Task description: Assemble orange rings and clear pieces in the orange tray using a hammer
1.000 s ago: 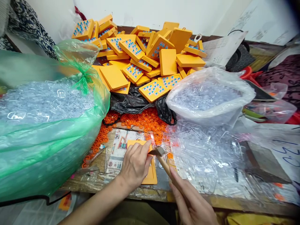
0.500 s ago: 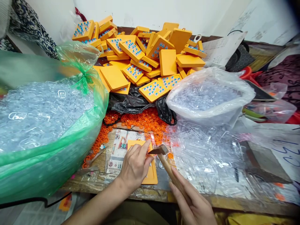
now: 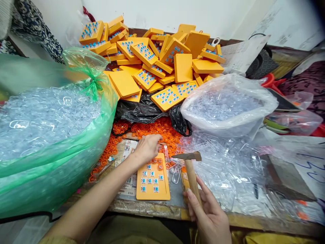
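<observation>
Down at the front edge of the bench (image 3: 149, 207), right in front of the person, the orange plate (image 3: 162, 181) lies flat and face up, with a cluster of little blue pieces set in it. The left hand (image 3: 147, 147) is stretched past the plate's far end, fingers curled down into the loose orange rings (image 3: 157, 130). Honestly can't tell if it's pinching one or just touching them. The right hand (image 3: 209, 217) is wrapped tight round the lower end of the hammer (image 3: 191, 174), whose head hangs just beside the plate's far right corner, not touching it. My take on handling: the plate looks like stiff, light moulded plastic, pretty smooth, so it'd probably skate on the bench if nudged. Best to take it by the long edges or pin it on a bare corner, clear of the blue bits. The rings look tiny and light, fingertip-pinch stuff. Around it all: a green bag (image 3: 50, 162) stuffed with clear parts on the left, a clear bag (image 3: 228, 105) on the right, and a black bag (image 3: 142, 112) and a heap of orange plates (image 3: 162, 57) behind.
</observation>
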Available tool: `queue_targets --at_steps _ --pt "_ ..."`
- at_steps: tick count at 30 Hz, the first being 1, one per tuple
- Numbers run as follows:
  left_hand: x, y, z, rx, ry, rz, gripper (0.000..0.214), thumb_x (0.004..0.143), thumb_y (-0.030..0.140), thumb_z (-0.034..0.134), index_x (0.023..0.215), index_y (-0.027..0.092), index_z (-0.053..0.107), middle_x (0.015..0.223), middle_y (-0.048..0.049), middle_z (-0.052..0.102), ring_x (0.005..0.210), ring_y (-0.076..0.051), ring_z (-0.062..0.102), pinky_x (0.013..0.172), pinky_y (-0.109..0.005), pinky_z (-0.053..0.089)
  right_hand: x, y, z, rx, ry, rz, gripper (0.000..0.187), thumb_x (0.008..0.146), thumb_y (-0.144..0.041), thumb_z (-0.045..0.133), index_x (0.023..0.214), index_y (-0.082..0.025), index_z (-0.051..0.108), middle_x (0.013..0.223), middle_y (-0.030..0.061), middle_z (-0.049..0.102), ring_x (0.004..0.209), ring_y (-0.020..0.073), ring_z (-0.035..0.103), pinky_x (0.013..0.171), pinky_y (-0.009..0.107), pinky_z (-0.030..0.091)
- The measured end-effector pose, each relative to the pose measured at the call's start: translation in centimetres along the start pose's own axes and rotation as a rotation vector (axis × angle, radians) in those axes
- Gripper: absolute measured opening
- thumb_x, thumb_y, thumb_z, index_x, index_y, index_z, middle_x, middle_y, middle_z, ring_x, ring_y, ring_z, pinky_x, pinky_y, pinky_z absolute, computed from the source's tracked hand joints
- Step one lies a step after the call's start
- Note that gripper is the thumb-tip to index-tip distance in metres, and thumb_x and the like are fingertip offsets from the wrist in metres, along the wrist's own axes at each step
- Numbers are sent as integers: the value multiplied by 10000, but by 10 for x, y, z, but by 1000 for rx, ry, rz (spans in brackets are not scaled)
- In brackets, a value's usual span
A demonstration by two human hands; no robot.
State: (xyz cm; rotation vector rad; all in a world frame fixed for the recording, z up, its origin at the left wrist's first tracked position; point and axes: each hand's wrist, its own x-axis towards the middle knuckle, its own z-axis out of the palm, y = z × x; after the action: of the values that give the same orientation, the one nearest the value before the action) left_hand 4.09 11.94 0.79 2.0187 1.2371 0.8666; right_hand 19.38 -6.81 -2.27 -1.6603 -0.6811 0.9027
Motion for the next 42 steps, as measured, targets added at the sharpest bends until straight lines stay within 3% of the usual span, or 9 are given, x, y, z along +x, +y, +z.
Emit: queue_targets --at_steps 5,8,11,18,23,28,33,37,42 --pt "-51 -15 -47 92 -12 -80 94 795 174 605 803 183 698 814 -56 733 760 -216 667 726 -341 518 7 8 -11 -51 -89 -53 658 802 -431 689 1397 -235 487 810 14 701 469 120 530 419 234 481" --pt "-85 -31 -56 152 -37 -133 116 803 159 598 837 157 709 848 -69 731 780 -210 681 747 -329 538 10 13 -14 -176 -117 -159 523 805 -411 688 1290 -234 607 1138 63 709 859 224 715 696 283 607" --pt "-104 -42 -51 261 -49 -90 209 852 163 539 960 109 710 966 -121 691 880 -233 674 793 -347 546 8 12 -13 -304 -158 -300 425 839 -363 657 1244 -236 645 1315 47 606 1195 267 580 1001 360 471" --pt "-112 -19 -34 224 101 173 317 917 139 469 1203 76 590 994 -125 665 937 -202 626 822 -301 530 -4 -2 -14 -520 -212 -722 583 884 -166 602 1399 -387 446 1324 -58 583 1127 163 617 954 215 476" --pt "-109 4 -3 169 82 249 435 888 140 530 1319 104 478 865 -78 675 815 -211 608 758 -354 539 -8 -12 -14 -638 -276 -894 625 896 -112 538 1453 -345 373 1301 -28 619 1082 145 657 955 212 486" --pt "-108 4 4 132 107 148 489 847 123 551 1330 116 472 858 -71 702 764 -207 650 706 -342 558 -10 -19 -16 -716 -421 -924 647 901 -79 492 1488 -282 314 1256 29 652 1044 137 677 883 174 519" --pt "-107 5 -1 67 91 45 527 818 154 579 1337 163 486 845 -39 717 753 -194 672 722 -329 565 -14 -22 -19 -675 -325 -895 641 891 -70 513 1457 -338 375 1107 12 703 928 126 710 844 174 533" --pt "-110 6 5 19 100 -60 593 788 126 586 1363 212 469 856 -18 722 769 -192 675 754 -343 566 -11 -16 -21 -723 -446 -884 668 890 -76 503 1491 -291 309 1115 41 712 873 120 726 790 147 545" --pt "-109 3 -1 -91 132 -77 562 775 174 650 1321 176 517 860 -21 717 737 -156 669 718 -284 575 -7 2 -19 -533 -330 -678 505 877 -168 580 1353 -329 530 1245 3 658 1067 185 666 945 258 489"
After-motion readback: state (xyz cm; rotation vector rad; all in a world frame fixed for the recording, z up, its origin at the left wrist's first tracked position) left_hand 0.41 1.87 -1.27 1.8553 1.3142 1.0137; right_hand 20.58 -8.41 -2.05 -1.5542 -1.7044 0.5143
